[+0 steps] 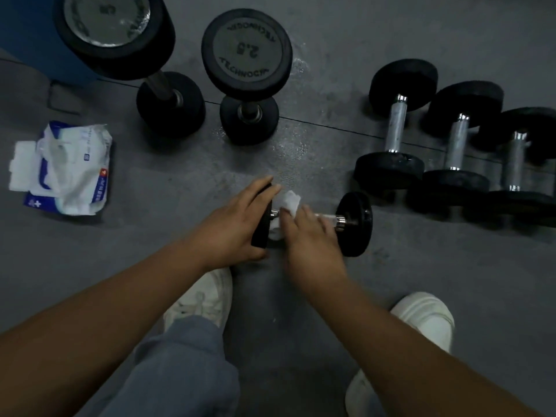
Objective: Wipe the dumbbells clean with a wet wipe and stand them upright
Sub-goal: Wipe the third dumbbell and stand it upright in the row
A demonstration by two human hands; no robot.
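Note:
A small black dumbbell [355, 224] with a chrome handle lies on its side on the grey floor in front of me. My left hand [237, 224] grips its left weight plate, thumb underneath. My right hand [307, 233] holds a crumpled white wet wipe [290, 201] around the handle near the left plate. Two larger dumbbells stand upright behind: a big one [168, 97] at the left and one marked 2.5 [246, 55] beside it. Three dumbbells lie on their sides at the right, the nearest to me [397, 127] leftmost.
An open pack of wet wipes [69, 170] lies on the floor at the left. A blue object [33, 40] stands at the far left behind the big dumbbell. My two white shoes [427, 317] are planted just below the hands. The floor shows wet patches.

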